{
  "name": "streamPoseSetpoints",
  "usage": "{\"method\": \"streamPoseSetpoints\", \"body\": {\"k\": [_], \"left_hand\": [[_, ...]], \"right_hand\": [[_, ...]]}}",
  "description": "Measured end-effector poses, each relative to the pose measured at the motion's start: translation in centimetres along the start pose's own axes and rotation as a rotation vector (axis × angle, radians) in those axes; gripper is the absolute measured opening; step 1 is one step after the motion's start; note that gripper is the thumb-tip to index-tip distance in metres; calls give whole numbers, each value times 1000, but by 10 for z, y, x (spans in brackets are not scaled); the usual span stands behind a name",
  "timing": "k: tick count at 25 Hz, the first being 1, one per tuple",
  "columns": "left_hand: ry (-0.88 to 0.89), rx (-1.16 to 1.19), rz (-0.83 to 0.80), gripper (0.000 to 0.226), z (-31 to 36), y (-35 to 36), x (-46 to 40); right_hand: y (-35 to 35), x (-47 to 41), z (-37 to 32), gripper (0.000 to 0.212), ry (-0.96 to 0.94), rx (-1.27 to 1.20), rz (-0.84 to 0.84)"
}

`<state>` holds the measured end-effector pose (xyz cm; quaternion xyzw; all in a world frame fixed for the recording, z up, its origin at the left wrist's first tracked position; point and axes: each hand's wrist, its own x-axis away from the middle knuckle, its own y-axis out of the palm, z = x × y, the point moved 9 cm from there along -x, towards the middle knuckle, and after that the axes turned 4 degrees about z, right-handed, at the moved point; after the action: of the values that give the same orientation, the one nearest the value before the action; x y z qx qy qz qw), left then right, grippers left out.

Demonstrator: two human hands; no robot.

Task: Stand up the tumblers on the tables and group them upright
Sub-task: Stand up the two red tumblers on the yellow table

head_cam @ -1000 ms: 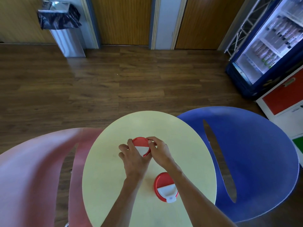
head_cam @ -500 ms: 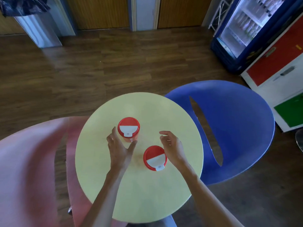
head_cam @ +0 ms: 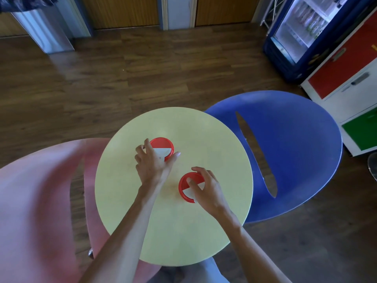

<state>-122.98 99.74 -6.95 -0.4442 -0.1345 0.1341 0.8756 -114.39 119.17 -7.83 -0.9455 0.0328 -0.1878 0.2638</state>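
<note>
Both forearms reach forward over the round pale-yellow worktop (head_cam: 173,231). The left hand (head_cam: 152,165) is angled forward and to the right, the right hand (head_cam: 205,188) turned inward, knuckles up. A pink chair (head_cam: 36,201) sits to the outer side of the left hand, a blue chair (head_cam: 285,152) beyond the right; farther off are a dark wood floor (head_cam: 142,78) and a drinks fridge (head_cam: 295,31). The left hand curls around the far tumbler (head_cam: 163,145) (upright, red lid facing up), thumb and fingers on its sides. The right hand clasps the near tumbler (head_cam: 186,185) from above, fingers draped over its lid. The tumblers stand near each other, apart.
</note>
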Motion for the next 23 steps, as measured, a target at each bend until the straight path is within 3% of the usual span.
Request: {"method": "streamPoseSetpoints", "body": {"k": [4,10,14,17,20,23], "left_hand": [[115,-68,-97,98,14,5,-19],[365,-19,-470,112,17,13,-32],[463,-100,-582,114,20,15,-34],[477,-59,-550,116,17,13,-29],[480,33,-388,121,8,5,-19],[337,221,-248,123,-18,0,-12]], "right_hand": [[4,5,-1,40,-9,15,-14],[5,4,0,42,-17,32,-32],[4,4,0,51,-26,68,-30],[8,10,1,76,-30,111,-8],[11,22,7,103,-32,74,73],[14,38,28,120,10,-9,163]]}}
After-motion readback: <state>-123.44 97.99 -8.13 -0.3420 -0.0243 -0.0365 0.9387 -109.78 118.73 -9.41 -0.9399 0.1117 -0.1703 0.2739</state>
